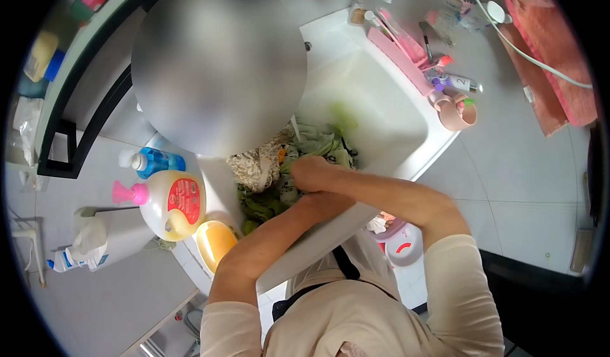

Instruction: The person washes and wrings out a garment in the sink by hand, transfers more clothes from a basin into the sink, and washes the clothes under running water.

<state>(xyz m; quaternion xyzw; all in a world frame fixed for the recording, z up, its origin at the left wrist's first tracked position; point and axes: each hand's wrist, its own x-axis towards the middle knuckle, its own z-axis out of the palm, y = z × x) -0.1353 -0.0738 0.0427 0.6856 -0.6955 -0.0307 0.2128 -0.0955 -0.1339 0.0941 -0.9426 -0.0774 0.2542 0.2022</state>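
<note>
A heap of wet clothes lies in the white sink. Pale green cloth, a cream patterned cloth and a dark green cloth make up the heap. My right hand is closed in a fist on the pale green cloth. Crossing under my right forearm, my left hand is low by the sink's front rim, beside the clothes. Its fingers are hidden, so what they hold cannot be seen.
Left of the sink stand a pink-pump detergent bottle, a blue bottle and a yellow bowl. A pink toothbrush holder and pink cup line the right rim. A blurred disc covers the upper left.
</note>
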